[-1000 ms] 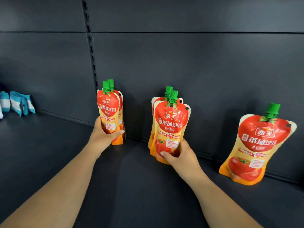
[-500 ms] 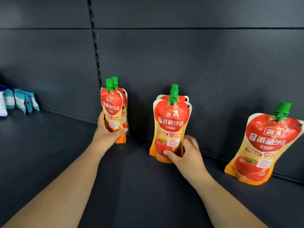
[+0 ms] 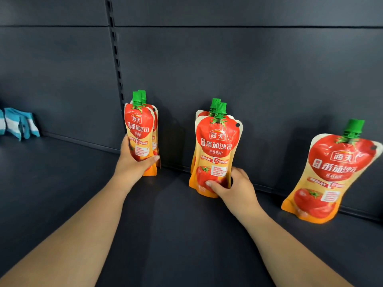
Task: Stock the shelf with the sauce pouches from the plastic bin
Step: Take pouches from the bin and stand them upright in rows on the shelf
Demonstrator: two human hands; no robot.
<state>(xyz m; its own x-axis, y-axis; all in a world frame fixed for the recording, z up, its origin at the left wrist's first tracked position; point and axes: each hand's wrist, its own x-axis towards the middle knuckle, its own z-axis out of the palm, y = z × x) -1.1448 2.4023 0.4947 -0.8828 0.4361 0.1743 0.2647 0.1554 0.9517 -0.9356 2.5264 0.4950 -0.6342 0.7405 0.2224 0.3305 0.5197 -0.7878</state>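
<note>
Free on the shelf floor [image 3: 62, 193] at the left, up to the blue-white packets [image 3: 19, 123]. Open between the left pouch pair [image 3: 141, 125] and the middle pouch pair [image 3: 217, 141]; wider between that and the tilted right pouch [image 3: 329, 168]. Closed behind by the back panel [image 3: 248, 69]. Partly taken in front by two forearms [image 3: 83, 235], with left hand [image 3: 132, 164] and right hand [image 3: 236, 187] gripping the pairs.

Rear pouches [image 3: 213, 103] mostly hidden; blue-white items [image 3: 20, 123], perhaps packets, edge-cropped.

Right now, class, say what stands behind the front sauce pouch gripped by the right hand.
A second pouch stands close behind the front pouch, by the shelf's back panel. Only its green cap and left edge show; its label and base are covered.
</note>
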